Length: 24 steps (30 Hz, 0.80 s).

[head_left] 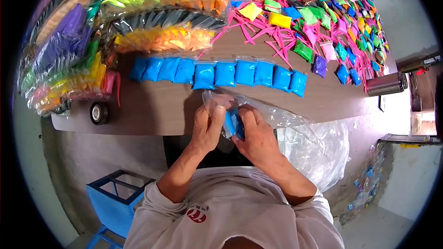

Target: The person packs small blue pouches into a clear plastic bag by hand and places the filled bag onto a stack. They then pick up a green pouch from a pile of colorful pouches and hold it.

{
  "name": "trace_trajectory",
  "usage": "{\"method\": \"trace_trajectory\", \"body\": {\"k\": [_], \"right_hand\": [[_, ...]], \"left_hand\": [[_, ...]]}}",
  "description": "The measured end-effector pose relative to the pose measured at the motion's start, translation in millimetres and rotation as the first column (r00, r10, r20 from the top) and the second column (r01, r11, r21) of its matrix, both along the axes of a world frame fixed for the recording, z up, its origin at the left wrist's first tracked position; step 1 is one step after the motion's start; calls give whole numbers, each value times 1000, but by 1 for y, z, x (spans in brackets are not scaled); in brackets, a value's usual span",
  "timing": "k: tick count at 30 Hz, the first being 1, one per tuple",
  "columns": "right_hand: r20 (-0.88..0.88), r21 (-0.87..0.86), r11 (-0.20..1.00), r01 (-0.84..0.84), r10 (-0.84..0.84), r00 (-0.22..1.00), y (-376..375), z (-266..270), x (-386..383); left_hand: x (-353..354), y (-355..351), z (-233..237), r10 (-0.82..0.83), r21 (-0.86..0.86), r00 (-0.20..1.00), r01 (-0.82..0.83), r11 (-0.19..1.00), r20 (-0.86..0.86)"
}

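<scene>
At the table's front edge, my left hand [208, 124] pinches the open end of a clear plastic bag [277, 110]. My right hand [254, 130] is closed around blue packets [234, 123] at the bag's mouth, just right of my left hand; its fingertips are partly hidden by the plastic. The bag's clear film trails to the right over the table edge. Beyond both hands, a row of several blue packets [224, 74] lies side by side across the table [175, 110].
Long bags of coloured packets [161, 39] are stacked at the left. Loose coloured packets and pink sticks [277, 41] cover the back right. A round metal lid [98, 113] sits front left, a metal flask [385, 84] far right. A blue stool [115, 203] stands below.
</scene>
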State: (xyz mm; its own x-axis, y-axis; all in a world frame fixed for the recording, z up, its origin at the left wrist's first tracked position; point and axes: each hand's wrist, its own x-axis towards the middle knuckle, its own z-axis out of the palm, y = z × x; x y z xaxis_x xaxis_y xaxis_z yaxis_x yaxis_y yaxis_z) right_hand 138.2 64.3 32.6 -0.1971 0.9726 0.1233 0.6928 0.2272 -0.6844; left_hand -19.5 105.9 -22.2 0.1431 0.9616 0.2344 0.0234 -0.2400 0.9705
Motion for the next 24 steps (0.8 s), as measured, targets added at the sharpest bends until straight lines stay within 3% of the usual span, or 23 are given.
{"method": "trace_trajectory", "body": {"k": [2, 5, 11, 17, 18, 19, 21, 23, 24], "right_hand": [[-85, -117, 992, -39, 29, 996, 2, 4, 1], [-210, -185, 977, -108, 68, 975, 1, 19, 12], [-83, -78, 992, -99, 92, 992, 1, 0, 8], [-156, 26, 995, -94, 97, 983, -1, 6, 10], [-156, -99, 988, -119, 103, 982, -7, 18, 15], [-144, -91, 990, -104, 90, 985, -9, 36, 25], [-332, -242, 854, -460, 373, 866, -17, 76, 57], [-565, 78, 825, -560, 499, 657, -31, 102, 97], [-562, 78, 825, -559, 500, 659, -37, 104, 120]], "left_hand": [[0, 1, 2, -13, 46, 1000, 13, 999, -1], [-2, 1, 10, -54, -17, 997, 53, 998, -53], [-1, 3, 10, -77, -30, 997, 77, 997, -29], [0, 2, 17, -96, 26, 986, 100, 995, -138], [-1, 1, 16, -78, 13, 980, 82, 997, -183], [-1, 0, 14, -59, 2, 972, 61, 998, -229], [0, 1, 10, -38, 45, 973, 50, 998, -226], [-2, 2, 9, -67, 44, 979, 77, 996, -195], [-2, 2, 8, -70, 30, 981, 76, 997, -180]]}}
